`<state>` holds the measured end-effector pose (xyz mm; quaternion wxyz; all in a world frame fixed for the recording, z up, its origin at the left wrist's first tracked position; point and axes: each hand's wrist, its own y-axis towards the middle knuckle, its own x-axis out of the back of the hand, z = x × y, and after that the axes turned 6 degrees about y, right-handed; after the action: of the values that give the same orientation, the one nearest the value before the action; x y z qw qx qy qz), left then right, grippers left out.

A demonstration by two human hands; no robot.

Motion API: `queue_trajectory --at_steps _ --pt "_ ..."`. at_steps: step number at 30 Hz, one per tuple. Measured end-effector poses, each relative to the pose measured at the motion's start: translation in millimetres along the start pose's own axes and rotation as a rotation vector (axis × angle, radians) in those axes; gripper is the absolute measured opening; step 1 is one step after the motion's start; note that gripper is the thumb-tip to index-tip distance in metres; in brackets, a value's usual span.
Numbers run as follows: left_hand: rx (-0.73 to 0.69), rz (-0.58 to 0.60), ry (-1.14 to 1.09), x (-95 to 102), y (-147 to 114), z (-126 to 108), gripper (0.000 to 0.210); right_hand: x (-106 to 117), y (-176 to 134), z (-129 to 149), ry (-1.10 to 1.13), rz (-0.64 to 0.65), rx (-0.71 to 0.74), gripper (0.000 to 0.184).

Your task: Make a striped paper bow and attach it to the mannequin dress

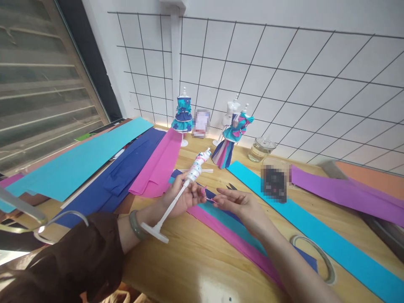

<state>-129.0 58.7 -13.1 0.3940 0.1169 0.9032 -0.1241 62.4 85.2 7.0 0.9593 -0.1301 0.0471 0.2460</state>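
My left hand [181,195] grips the pole of a small white mannequin stand [176,198], tilted with its round base toward me and its paper-wrapped bust [198,165] pointing away. My right hand [236,202] pinches a thin pink paper strip [208,198] between fingertips, just right of the left hand. Both hands hover over pink, teal and blue paper strips [221,223] lying on the wooden table [195,261]. Small scissors [232,186] lie just beyond my right hand.
Two dressed mini mannequins [183,114] [232,136] stand at the wall with a bare white one behind. Large cyan [78,162], navy [126,172] and pink [159,164] sheets lie left; cyan [315,227], purple and orange sheets right. A glass jar [261,149] and tape ring [315,256] sit nearby.
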Motion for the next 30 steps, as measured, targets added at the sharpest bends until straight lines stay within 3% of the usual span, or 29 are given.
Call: queue_trajectory --at_steps 2,7,9,14,18,20,23,26,30 --pt "0.001 -0.006 -0.009 1.0 0 -2 0.042 3 1 -2 -0.105 0.036 0.052 0.049" --pt "-0.042 -0.039 -0.039 2.8 0 -5 0.041 5 1 -4 -0.618 -0.055 0.332 0.022" --pt "-0.040 -0.033 -0.045 2.6 0 -6 0.041 3 -2 -1 -0.695 -0.049 0.378 0.021" --pt "0.031 0.007 -0.015 0.7 0 -3 0.045 -3 -8 5 -0.653 0.010 0.410 0.019" --pt "0.107 0.101 0.027 1.2 0 2 0.049 -5 -6 3 -0.614 -0.040 0.454 0.021" --pt "0.139 0.164 0.047 1.4 0 3 0.050 -5 -4 1 -0.515 -0.048 0.374 0.020" --pt "0.161 0.222 0.091 0.7 -2 4 0.053 -4 -3 -1 -0.343 0.037 0.198 0.032" --pt "0.158 0.208 0.135 -0.7 -3 4 0.056 -5 -4 -2 -0.301 0.100 0.139 0.031" --pt "0.141 0.148 0.151 0.0 0 2 0.053 -7 -7 0 -0.394 -0.002 0.190 0.028"
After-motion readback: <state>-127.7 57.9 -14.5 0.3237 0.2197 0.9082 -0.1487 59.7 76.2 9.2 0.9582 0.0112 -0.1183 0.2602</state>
